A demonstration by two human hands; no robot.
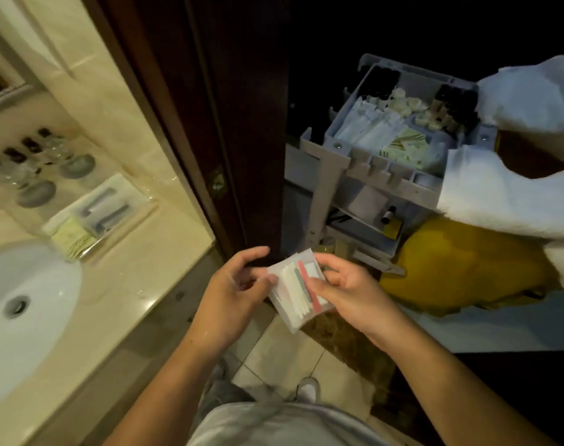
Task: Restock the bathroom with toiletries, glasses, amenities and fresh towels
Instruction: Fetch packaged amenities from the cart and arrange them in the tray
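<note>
Dim bathroom doorway, marble vanity counter (pixel 139 284) at left. Clear amenity packet (pixel 290 304) held over the floor tiles, pinched from both sides: left hand (pixel 235 291) curled on its left edge, right hand (pixel 348 291) on its right. Housekeeping cart (pixel 386 149) just beyond, white towels (pixel 499 194) draped alongside.

pouch (pixel 298 289) pinched between fingers (pixel 322 286): frosted see-thru plastic, kinda matt, paper-looking strips (pixel 291 284) inside. counter (pixel 139 284) left of fingers: glossy polished stone. sink (pixel 32 284): smooth shiny white ceramic, metal drain (pixel 16 305). door (pixel 229 123) beyond fingers: dark varnished wood. cart (pixel 325 175): grey matt plastic. towels (pixel 499 194) right of fingers: fluffy white terry cloth.
</note>
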